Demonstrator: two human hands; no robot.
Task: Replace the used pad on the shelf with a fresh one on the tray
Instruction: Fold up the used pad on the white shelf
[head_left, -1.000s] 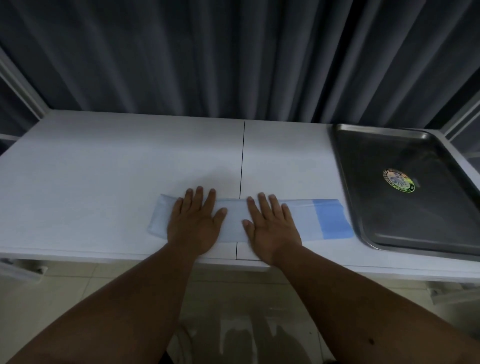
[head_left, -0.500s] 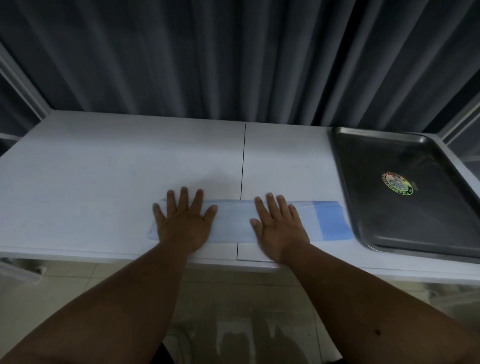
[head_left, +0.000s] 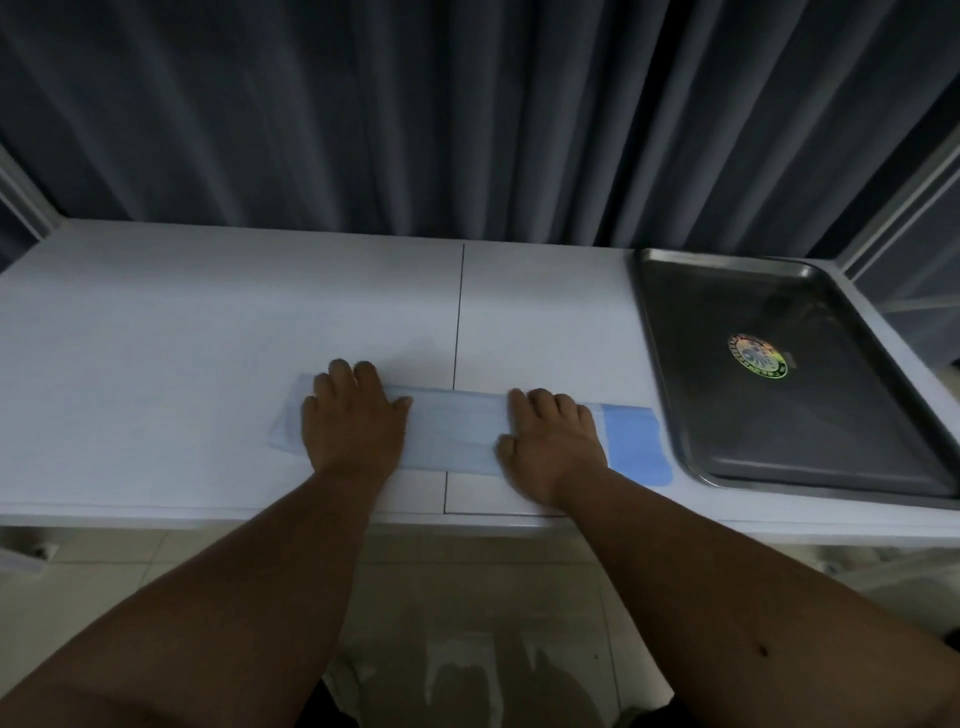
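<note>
Both hands — left hand (head_left: 353, 421), right hand (head_left: 550, 441) — press fingers-curling on the folded pad (head_left: 452, 436) lying on the shelf (head_left: 156, 338); tray (head_left: 831, 467) empty — unfolding remains

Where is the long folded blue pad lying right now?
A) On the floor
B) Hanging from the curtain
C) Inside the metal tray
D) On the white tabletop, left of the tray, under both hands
D: the pad lies flat on the white tabletop, with the left hand and right hand on it; the metal tray sits to its right, holding no pad.
</note>
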